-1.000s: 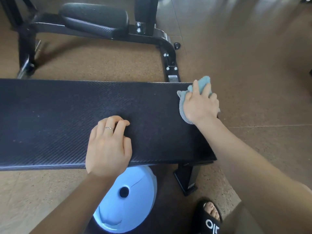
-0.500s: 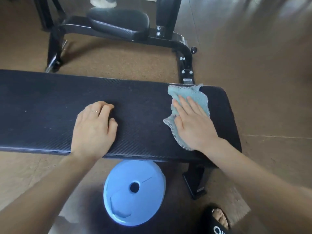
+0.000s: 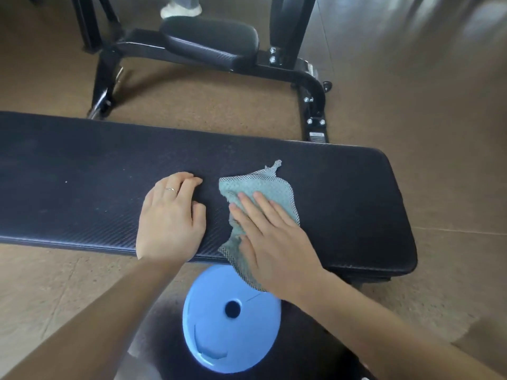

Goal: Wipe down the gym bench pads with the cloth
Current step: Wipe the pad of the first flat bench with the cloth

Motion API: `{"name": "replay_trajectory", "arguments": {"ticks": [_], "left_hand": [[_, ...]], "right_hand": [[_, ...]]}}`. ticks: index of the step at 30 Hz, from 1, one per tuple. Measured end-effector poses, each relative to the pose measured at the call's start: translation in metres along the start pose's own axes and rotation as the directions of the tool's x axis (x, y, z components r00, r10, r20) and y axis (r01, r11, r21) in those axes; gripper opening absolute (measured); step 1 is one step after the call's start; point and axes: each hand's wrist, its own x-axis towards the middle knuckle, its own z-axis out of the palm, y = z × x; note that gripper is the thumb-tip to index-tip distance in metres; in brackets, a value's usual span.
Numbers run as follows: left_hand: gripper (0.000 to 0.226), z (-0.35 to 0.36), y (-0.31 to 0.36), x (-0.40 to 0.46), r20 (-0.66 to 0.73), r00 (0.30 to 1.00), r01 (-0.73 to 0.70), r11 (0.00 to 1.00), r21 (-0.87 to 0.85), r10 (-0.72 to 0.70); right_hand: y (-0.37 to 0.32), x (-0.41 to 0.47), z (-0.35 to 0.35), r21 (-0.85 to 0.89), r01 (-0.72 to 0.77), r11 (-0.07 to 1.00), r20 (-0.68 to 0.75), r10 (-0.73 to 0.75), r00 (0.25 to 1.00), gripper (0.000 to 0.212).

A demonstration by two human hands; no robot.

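A long black textured bench pad [image 3: 82,187] runs across the view from the left edge to right of centre. A light blue-green cloth [image 3: 263,187] lies on the pad near its middle, hanging a little over the near edge. My right hand [image 3: 274,237] lies flat on the cloth with straight fingers, pressing it to the pad. Just left of the cloth, my left hand [image 3: 171,218] rests palm down on the pad, fingertips bent against the surface, a ring on one finger.
A light blue weight plate [image 3: 233,319] lies on the floor under the bench's near edge. Behind the bench stands another black machine with a padded seat [image 3: 211,42] and a steel frame [image 3: 310,86]. Someone's white shoe [image 3: 181,9] shows at the top.
My right hand has slid the cloth leftward along the pad, from its right end to beside my left hand. The fingers now lie flat on the cloth. The left hand stayed on the pad.
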Motion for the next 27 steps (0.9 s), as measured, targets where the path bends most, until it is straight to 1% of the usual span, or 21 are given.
{"name": "replay_trajectory", "arguments": {"ticks": [2,3,4,6,8,9,10,12,14,16,18,20,22,24,25,27], "left_hand": [[0.045,0.0,-0.001,0.0,-0.001,1.0,-0.003,1.0,0.002,0.003],[0.044,0.0,-0.001,0.0,-0.001,1.0,0.0,1.0,0.002,0.0],[0.044,0.001,-0.002,0.001,-0.001,1.0,0.002,1.0,0.002,-0.002],[0.044,0.001,-0.002,0.001,-0.001,1.0,0.004,1.0,0.001,-0.004],[0.045,0.0,-0.002,0.001,-0.002,1.0,0.008,1.0,-0.007,-0.008],[0.046,0.0,-0.002,0.001,-0.001,1.0,0.008,1.0,-0.011,-0.008],[0.046,0.001,-0.002,0.0,0.001,1.0,0.007,1.0,-0.014,-0.007],[0.047,0.0,-0.002,-0.001,0.006,1.0,0.001,1.0,-0.015,-0.001],[0.047,0.0,-0.003,-0.001,0.001,1.0,0.005,1.0,-0.013,-0.005],[0.047,0.001,-0.003,-0.001,0.004,1.0,0.007,1.0,-0.014,-0.007],[0.047,0.001,-0.004,0.0,0.011,1.0,0.0,1.0,-0.009,0.0],[0.047,0.002,-0.004,0.001,0.011,1.0,-0.002,1.0,-0.001,0.002],[0.047,0.002,-0.005,0.002,0.009,1.0,-0.002,1.0,0.002,0.002],[0.047,0.003,-0.006,0.002,0.005,1.0,-0.002,1.0,-0.002,0.002],[0.047,0.002,-0.006,0.003,0.002,1.0,0.0,1.0,-0.006,0.0],[0.048,0.001,-0.006,0.002,0.0,1.0,0.002,1.0,-0.015,-0.002]], "right_hand": [[0.027,0.023,-0.001,-0.025,0.005,1.0,0.021,-0.004,1.0,0.058],[0.04,0.039,-0.003,-0.017,-0.037,0.999,0.012,0.037,0.999,0.059],[0.051,0.057,-0.006,-0.004,-0.115,0.993,0.004,0.115,0.993,0.058],[0.061,0.09,-0.01,0.031,-0.304,0.952,0.049,0.303,0.952,0.056],[0.051,0.107,-0.01,0.088,-0.412,0.907,0.051,0.409,0.911,0.057],[0.042,0.103,-0.007,0.108,-0.42,0.901,0.032,0.419,0.907,0.058],[0.028,0.09,-0.003,0.107,-0.394,0.913,-0.002,0.397,0.918,0.06],[-0.009,0.046,0.0,0.081,-0.281,0.956,-0.055,0.286,0.957,0.061],[-0.037,0.007,0.003,0.03,-0.181,0.983,-0.028,0.182,0.983,0.06],[-0.035,-0.002,0.002,0.01,-0.118,0.993,-0.003,0.118,0.993,0.059],[-0.019,0.021,0.003,0.017,-0.093,0.996,-0.023,0.093,0.995,0.057],[0.002,0.065,0.001,0.052,-0.142,0.988,-0.031,0.144,0.989,0.058],[0.019,0.113,-0.003,0.065,-0.275,0.959,0.039,0.272,0.961,0.058],[0.02,0.141,-0.003,0.079,-0.358,0.931,0.081,0.352,0.933,0.057],[0.016,0.142,-0.002,0.088,-0.365,0.927,0.071,0.36,0.93,0.058],[0.001,0.12,0.001,0.077,-0.313,0.947,0.018,0.312,0.95,0.059]]}}
